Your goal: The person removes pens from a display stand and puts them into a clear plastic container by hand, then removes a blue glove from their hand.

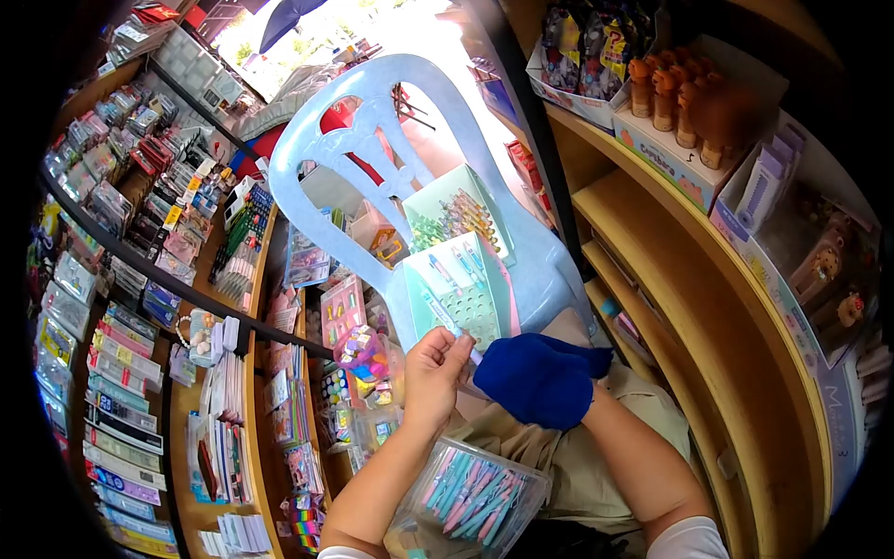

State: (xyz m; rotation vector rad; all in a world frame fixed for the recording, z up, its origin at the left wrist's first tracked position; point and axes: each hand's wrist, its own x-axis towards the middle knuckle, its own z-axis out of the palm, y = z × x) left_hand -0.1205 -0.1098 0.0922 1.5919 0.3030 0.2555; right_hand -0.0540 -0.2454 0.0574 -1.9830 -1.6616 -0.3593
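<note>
Left hand (436,369): clamped on pen (441,313), 6 o'clock, print illegible | right hand (549,384): inside blue cloth (521,371), grip cannot be told | carton (659,156), 2 o'clock: "C", rest unclear | packet (615,47), 1 o'clock: "?"

On the pale-blue plastic chair (551,279) before me stands a mint-green pen box (468,303), close to the seat's near edge.

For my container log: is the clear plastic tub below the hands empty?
Not empty: pink and turquoise pens lie inside the tub.
</note>
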